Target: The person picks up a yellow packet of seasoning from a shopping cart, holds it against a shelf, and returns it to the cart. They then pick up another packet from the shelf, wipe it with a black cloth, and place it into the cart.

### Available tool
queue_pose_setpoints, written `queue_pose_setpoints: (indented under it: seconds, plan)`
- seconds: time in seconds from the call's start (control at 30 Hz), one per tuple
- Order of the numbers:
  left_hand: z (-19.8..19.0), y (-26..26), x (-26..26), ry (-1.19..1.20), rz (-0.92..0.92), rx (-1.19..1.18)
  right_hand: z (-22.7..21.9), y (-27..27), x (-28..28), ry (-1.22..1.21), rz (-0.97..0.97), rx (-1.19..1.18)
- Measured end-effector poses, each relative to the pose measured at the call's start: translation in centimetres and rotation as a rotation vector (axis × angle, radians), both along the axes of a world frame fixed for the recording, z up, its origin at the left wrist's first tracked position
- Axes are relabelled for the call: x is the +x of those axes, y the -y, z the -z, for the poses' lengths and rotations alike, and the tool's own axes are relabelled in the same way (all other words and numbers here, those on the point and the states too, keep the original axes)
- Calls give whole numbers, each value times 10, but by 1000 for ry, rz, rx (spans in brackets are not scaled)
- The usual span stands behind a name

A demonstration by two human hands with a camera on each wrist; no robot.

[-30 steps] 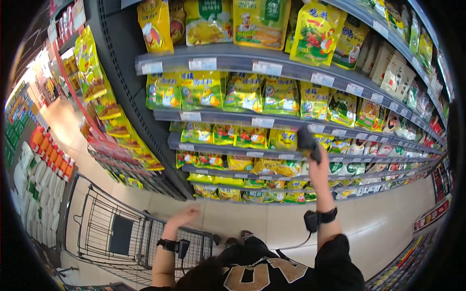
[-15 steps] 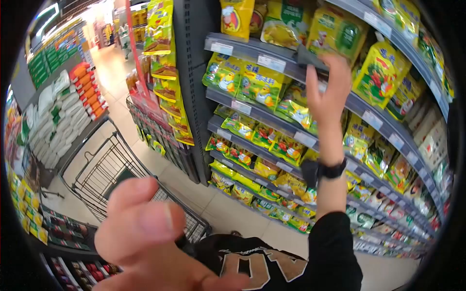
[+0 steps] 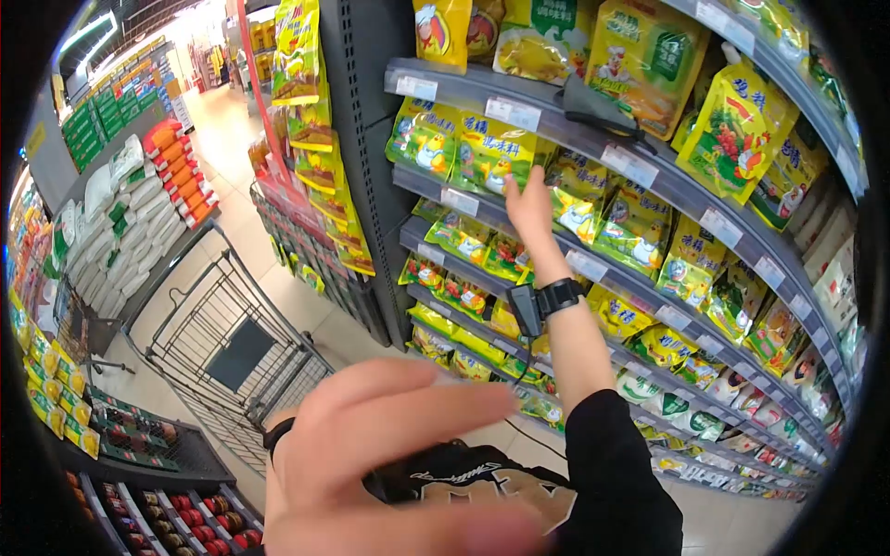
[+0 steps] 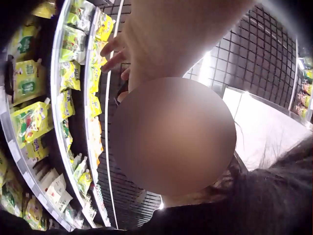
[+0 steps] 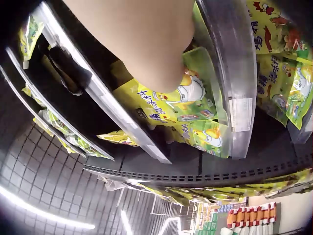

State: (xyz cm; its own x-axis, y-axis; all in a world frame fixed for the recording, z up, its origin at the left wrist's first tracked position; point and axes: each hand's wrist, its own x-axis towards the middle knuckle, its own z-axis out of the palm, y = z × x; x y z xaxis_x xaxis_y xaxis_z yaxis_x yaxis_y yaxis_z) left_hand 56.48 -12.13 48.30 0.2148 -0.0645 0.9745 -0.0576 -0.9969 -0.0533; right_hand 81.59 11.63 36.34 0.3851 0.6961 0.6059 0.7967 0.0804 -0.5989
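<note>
I see the right hand [image 3: 530, 206] reaching with fingers extended, gripping nothing, its tips apparently touching a yellow seasoning pouch [image 3: 486, 153] at its ten o'clock on the second shelf [image 3: 593, 267]. The pouch looks light, soft and slick; I'd pinch its top seam. It is glossy yellow-green with a cartoon chick. The left hand [image 3: 389, 463] hovers open, close to the head camera.

Black short-sleeved top with tan lettering outlined white; black strap with small black camera on right wrist [image 3: 547, 301], black cable trailing; dark band on left wrist [image 3: 275, 431].
</note>
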Motion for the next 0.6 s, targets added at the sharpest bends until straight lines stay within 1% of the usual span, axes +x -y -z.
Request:
queue_pose_setpoints:
  seconds: [0.03, 0.1, 0.17, 0.23, 0.27, 0.3, 0.33, 0.37, 0.4, 0.43, 0.47, 0.5, 0.53, 0.57, 0.6]
  plan:
    - [-2, 0, 3, 10, 22, -9, -1, -1, 0, -27, -4, 15]
    - [-7, 2, 4, 29, 6, -249, 2, -4, 2, -58, -11, 27]
    - [1, -16, -1, -80, -93, -331, 15, -15, 10, -165, -113, 186]
    - [13, -38, 3, -147, -150, -455, 10, -9, 8, -183, -124, 193]
    - [23, -48, 5, -149, -155, -460, 6, -4, 5, -201, -127, 202]
    - [36, -58, 6, -185, -165, -566, 4, 0, 1, -172, -82, 260]
    - [49, -68, 7, -221, -180, -665, 1, 4, -3, -176, -93, 261]
    - [65, -79, 9, -231, -194, -661, -1, 9, -10, -202, -111, 279]
    - [82, -89, 10, -215, -85, -841, -2, 15, -16, -235, -125, 297]
    - [99, -98, 10, -196, 26, -1022, -4, 19, -22, -191, -97, 288]
    - [115, -108, 9, -215, 16, -1023, -5, 22, -25, -211, -94, 289]
    - [129, -116, 9, -203, 24, -1087, -7, 25, -26, -191, -86, 265]
    - [141, -123, 9, -185, 35, -1150, -10, 27, -26, -165, -79, 242]
    - [149, -126, 9, -176, 16, -1149, -12, 30, -24, -169, -77, 243]
    - [154, -128, 8, -178, 16, -1149, -13, 33, -22, -125, -61, 157]
